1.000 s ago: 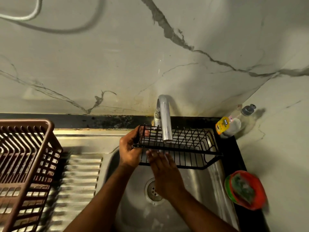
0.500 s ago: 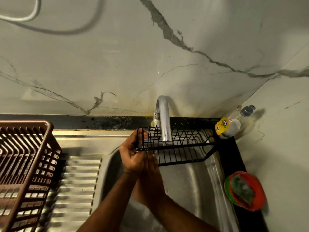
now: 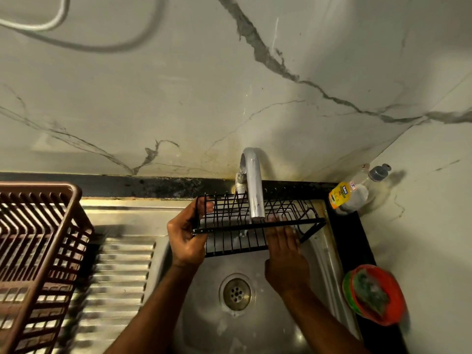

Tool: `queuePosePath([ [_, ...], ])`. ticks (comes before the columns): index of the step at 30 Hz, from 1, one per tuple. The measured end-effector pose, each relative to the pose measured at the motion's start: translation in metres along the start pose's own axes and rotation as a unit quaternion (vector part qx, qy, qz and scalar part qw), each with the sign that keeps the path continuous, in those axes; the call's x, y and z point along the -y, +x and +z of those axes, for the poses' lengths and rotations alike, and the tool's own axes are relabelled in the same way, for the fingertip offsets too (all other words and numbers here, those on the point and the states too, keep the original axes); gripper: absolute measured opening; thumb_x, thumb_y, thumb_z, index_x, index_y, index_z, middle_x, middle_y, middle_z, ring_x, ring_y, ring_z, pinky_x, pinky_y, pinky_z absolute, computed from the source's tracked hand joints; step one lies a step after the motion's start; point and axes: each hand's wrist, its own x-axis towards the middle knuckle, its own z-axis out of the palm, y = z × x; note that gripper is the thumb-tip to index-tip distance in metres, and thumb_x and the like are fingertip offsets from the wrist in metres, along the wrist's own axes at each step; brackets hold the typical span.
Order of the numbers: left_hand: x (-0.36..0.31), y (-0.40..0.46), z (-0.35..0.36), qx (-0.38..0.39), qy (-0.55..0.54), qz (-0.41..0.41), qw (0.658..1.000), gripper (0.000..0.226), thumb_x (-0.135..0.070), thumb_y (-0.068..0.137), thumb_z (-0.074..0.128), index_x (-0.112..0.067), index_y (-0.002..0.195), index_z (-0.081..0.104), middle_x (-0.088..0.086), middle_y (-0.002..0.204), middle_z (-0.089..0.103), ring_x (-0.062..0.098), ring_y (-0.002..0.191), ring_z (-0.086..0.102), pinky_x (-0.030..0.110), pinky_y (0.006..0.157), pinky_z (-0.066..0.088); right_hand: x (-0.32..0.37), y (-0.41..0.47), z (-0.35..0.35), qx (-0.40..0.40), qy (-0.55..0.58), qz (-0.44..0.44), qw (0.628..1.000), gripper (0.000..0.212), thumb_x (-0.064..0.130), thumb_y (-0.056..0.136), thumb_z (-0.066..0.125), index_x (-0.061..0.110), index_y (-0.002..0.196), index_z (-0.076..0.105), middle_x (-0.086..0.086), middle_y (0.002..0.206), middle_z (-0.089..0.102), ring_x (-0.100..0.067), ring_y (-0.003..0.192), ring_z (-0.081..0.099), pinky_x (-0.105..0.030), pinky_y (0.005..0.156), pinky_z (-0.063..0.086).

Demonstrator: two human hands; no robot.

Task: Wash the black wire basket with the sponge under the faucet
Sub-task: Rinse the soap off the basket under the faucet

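Black wire basket in left hand grip

Left hand grips black wire basket under faucet; right hand touches it.

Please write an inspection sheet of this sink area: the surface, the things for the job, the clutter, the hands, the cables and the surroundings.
Surface: steel sink with a ribbed drainboard on its left; drain uncovered.
Job's things: black wire basket held over the sink, under the faucet; sponge lies in a red dish on the right ledge.
Clutter: brown plastic rack at left; soap bottle in the back right corner.
Hands: left hand grips the basket's left end; right hand lies with straight fingers against its front wires.
Cables: a white cable on the wall, upper left.
Surroundings: marble-pattern wall, stained near the faucet.
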Motion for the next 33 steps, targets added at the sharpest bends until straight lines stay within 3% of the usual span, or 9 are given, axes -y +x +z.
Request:
queuePosePath([
  [5,0.003,0.000,0.000,0.005,-0.011,-0.001,1.000,0.049,-0.005,0.068,0.052,0.010,0.111,0.070,0.017,0.099,0.076,0.028,0.095,0.074,0.033,0.083,0.059,0.053,-0.008,-0.009,0.057,0.044,0.087,0.994,0.092,0.036,0.092,0.054,-0.004,0.155,0.000,-0.032,0.162,0.002,-0.049,0.151,0.001,-0.054,0.123,-0.002],
  [8,-0.004,-0.008,0.014,0.003,-0.013,-0.031,0.999,0.031,-0.011,0.077,0.055,0.002,0.099,0.072,0.006,0.087,0.075,0.021,0.081,0.072,0.030,0.071,0.058,0.105,-0.020,-0.002,0.052,0.084,-0.054,0.994,0.084,0.029,0.095,0.043,-0.005,0.154,-0.007,-0.030,0.163,-0.001,-0.047,0.151,-0.005,-0.056,0.123,-0.005],
  [11,-0.004,-0.010,0.017,0.009,-0.012,-0.054,0.998,0.026,-0.006,0.081,0.057,0.006,0.098,0.072,0.013,0.086,0.074,0.024,0.080,0.072,0.032,0.072,0.058,0.119,-0.021,0.010,0.020,0.096,-0.195,0.976,0.083,0.033,0.084,0.058,0.001,0.155,0.029,-0.018,0.162,0.024,-0.037,0.150,0.022,-0.050,0.123,0.020],
  [13,-0.003,-0.008,0.009,0.002,-0.011,-0.055,0.998,0.026,-0.002,0.081,0.058,0.000,0.101,0.075,0.014,0.089,0.075,0.024,0.084,0.073,0.033,0.074,0.058,0.096,-0.014,0.007,0.035,0.062,-0.225,0.972,0.095,0.025,0.080,0.065,0.008,0.159,0.015,-0.013,0.165,0.016,-0.032,0.153,0.013,-0.048,0.125,0.017],
  [16,-0.004,-0.001,-0.005,-0.015,-0.016,-0.033,0.999,0.029,-0.011,0.081,0.057,-0.010,0.103,0.076,0.001,0.093,0.078,0.021,0.087,0.073,0.034,0.076,0.059,0.053,-0.009,0.000,-0.006,0.028,-0.153,0.988,0.107,0.017,0.083,0.063,0.022,0.158,-0.013,-0.004,0.168,-0.004,-0.027,0.153,-0.007,-0.043,0.120,-0.006],
  [21,-0.005,0.002,-0.019,-0.007,-0.002,-0.032,0.999,0.045,-0.015,0.069,0.053,-0.003,0.108,0.073,0.005,0.097,0.077,0.024,0.094,0.074,0.036,0.084,0.060,0.003,-0.010,-0.025,0.042,0.075,-0.009,0.996,0.097,0.007,0.090,0.050,0.024,0.148,-0.026,0.004,0.161,-0.024,-0.018,0.148,-0.023,-0.040,0.125,0.021],
  [23,-0.004,0.001,-0.017,0.000,-0.004,-0.028,1.000,0.049,-0.015,0.067,0.052,-0.004,0.110,0.072,0.001,0.099,0.078,0.022,0.096,0.074,0.033,0.086,0.059,0.014,-0.015,-0.027,0.060,0.093,0.025,0.994,0.093,0.012,0.092,0.048,0.019,0.147,-0.027,-0.004,0.165,-0.020,-0.020,0.144,-0.028,-0.040,0.126,0.011],
  [28,-0.001,-0.012,-0.006,0.003,0.001,-0.057,0.998,0.042,0.001,0.075,0.057,0.004,0.114,0.070,0.010,0.102,0.079,0.031,0.099,0.075,0.042,0.085,0.063,0.080,-0.028,-0.011,0.105,0.064,0.023,0.992,0.090,0.025,0.095,0.044,-0.001,0.151,-0.021,-0.025,0.161,-0.022,-0.042,0.149,-0.023,-0.052,0.123,-0.010],
  [33,-0.005,-0.019,0.006,-0.005,-0.002,-0.077,0.997,0.034,-0.020,0.083,0.064,0.000,0.108,0.073,0.013,0.096,0.078,0.031,0.092,0.076,0.042,0.078,0.064,0.113,-0.041,0.010,0.075,0.099,-0.151,0.981,0.089,0.030,0.078,0.044,-0.002,0.157,0.017,-0.024,0.164,0.015,-0.043,0.151,0.016,-0.052,0.119,0.016],
])
